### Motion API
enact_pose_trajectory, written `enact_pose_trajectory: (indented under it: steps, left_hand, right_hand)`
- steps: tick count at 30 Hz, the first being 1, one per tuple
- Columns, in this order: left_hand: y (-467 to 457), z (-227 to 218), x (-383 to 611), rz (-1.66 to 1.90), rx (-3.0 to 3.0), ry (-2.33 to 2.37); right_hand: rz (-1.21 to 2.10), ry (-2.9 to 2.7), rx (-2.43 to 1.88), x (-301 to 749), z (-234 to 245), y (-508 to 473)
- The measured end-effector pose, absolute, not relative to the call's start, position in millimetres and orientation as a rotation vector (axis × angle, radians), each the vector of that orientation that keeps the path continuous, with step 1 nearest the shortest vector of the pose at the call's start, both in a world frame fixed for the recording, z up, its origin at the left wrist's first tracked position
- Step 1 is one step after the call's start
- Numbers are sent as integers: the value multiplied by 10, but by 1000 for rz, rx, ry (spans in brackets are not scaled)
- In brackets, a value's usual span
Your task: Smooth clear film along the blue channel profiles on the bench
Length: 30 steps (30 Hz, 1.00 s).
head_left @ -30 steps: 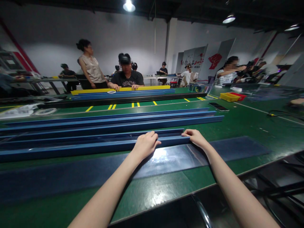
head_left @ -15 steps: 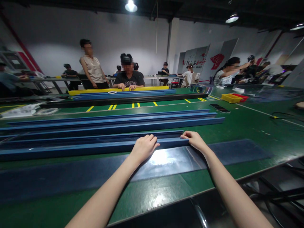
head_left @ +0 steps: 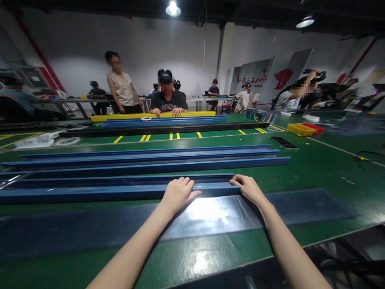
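Left hand (head_left: 177,193) palm-down on a long blue channel-shaped rail (head_left: 90,193), fingers hooked over its near wall in a loose hold, thumb spread toward the table. Right hand (head_left: 248,188) at the rail's right end, fingertips pinched on the corner there, wrist low. Both forearms bare, reaching in from the bottom edge. Rail flat on the green table top (head_left: 325,168), lengthwise left to right, nearest of the blue pieces to the front edge, running off the left side of the view. Just in front of it, along its near side, a dark glossy sheet strip (head_left: 216,212), flat, mirroring the ceiling lamp. Just behind, three more long blue rails (head_left: 156,160), parallel, close together, reaching farther right. Beyond those, yellow dashes (head_left: 173,136) painted on the table, then a long black bar (head_left: 168,129). Well to the right, a flat black phone (head_left: 284,143), and farther back a yellow plastic tray (head_left: 300,129) beside a red plastic tray (head_left: 316,128). At the far side, a long yellow rail (head_left: 126,117) with blue ones laid before it and a white tape ring (head_left: 146,118) on top; a seated person in a black shirt (head_left: 168,100) with both hands on that stack, a standing person in a light sleeveless top (head_left: 123,90) alongside. More people at tables farther back, too small to tell their work.
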<state>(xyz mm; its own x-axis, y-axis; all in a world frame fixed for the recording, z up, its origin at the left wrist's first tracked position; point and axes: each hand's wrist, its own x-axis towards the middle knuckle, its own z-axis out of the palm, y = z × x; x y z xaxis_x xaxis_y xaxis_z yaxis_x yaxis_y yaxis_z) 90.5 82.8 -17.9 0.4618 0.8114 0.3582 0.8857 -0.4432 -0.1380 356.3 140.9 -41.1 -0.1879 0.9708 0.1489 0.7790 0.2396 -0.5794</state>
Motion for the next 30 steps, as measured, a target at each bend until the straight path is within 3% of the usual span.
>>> enact_pose_trajectory:
  steps: [30]
  left_hand:
    - [844,-243,896,-341,-2478,-1465]
  right_hand:
    - [498,-2052,-1573,3606,-443,1429]
